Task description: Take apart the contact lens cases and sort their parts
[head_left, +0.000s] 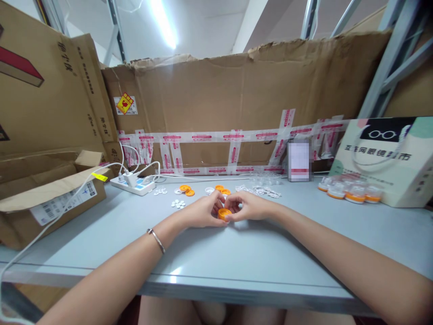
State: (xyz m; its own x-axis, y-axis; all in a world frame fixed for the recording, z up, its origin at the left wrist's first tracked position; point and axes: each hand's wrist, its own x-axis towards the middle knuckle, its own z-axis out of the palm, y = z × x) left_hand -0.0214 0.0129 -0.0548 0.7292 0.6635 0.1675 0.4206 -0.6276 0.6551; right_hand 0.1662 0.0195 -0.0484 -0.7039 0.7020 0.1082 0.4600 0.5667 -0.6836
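Observation:
Near the middle of the grey table, an orange round cap-like part (224, 213) is held between both hands. My left hand (204, 210) pinches its left side, and my right hand (246, 206) grips the right side with the fingertips. Just behind the hands are more orange round parts (219, 188) and a white ring (209, 190), partly covered by the fingers. Further left lie orange discs (190, 192), small white round pieces (178, 204) and more white pieces (160, 192). Behind my right hand sit white plastic parts (267, 192) and clear cups (265, 178).
A power strip (133, 184) with plugs and cables stands at the back left, beside an open cardboard box (67, 198). A phone (299, 160) leans at the back. On the right are clear-and-orange round assemblies (352, 192) before a paper bag (382, 158). Taped cardboard (216, 99) walls the back.

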